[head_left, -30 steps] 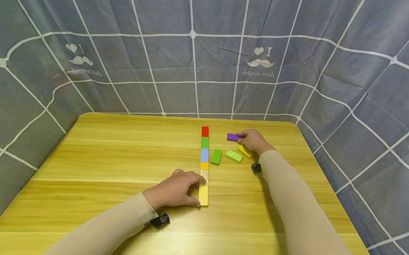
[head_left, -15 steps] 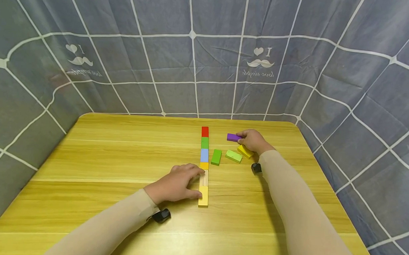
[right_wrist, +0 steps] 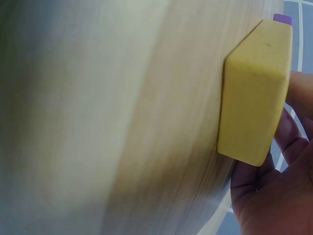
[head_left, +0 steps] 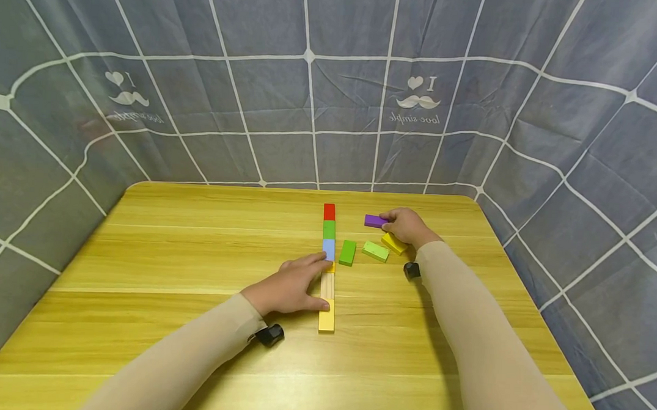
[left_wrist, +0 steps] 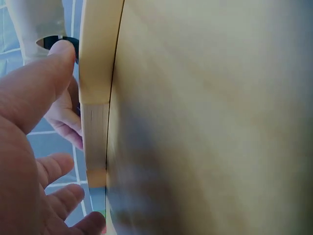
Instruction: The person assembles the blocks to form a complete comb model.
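- Left hand (head_left: pixel 287 286): fingers spread and released across the row of blocks (head_left: pixel 327 286); firm contact cannot be confirmed.
- Right hand (head_left: pixel 410 227): thumb and finger grasping the purple block (head_left: pixel 373 220) by its right end, on the worktop (head_left: pixel 195 242), right of the row.
- Yellow block (head_left: pixel 393 243): just beside the right hand.
- Lime block (head_left: pixel 375 251), green block (head_left: pixel 347 253): between yellow block and row.

Grey white-gridded curtain (head_left: pixel 347 96), wooden table (head_left: pixel 206 242)
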Demonstrator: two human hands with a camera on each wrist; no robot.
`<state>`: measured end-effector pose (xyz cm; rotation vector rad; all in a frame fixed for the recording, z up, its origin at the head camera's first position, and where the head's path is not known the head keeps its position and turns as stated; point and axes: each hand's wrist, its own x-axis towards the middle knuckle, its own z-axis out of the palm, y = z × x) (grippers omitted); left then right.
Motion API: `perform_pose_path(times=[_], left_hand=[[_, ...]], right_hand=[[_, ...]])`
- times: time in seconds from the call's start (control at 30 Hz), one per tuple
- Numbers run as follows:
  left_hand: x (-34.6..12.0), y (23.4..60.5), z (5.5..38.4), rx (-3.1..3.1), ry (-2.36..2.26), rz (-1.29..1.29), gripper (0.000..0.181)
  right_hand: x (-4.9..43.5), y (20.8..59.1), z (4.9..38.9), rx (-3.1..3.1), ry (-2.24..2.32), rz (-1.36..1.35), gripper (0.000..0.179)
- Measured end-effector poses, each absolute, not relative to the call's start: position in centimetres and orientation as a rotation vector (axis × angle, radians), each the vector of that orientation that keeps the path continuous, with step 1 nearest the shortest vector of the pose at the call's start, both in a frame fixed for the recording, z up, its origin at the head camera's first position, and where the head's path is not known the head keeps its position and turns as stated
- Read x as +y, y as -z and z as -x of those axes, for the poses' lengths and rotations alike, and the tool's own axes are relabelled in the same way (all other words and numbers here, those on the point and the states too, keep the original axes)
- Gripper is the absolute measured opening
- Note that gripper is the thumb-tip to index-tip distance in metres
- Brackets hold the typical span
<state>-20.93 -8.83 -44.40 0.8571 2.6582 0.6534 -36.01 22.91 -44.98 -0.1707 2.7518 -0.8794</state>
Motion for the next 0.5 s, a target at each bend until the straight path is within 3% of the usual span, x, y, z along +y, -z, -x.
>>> perform_pose_path(times=[0.5], left_hand=[[-9.0, 44.9, 22.2, 2.607, -0.705, -0.832, 0.091]], right_hand=[[23.0, 45.1, 36.2, 2.759, 0.872, 0.178, 0.041]])
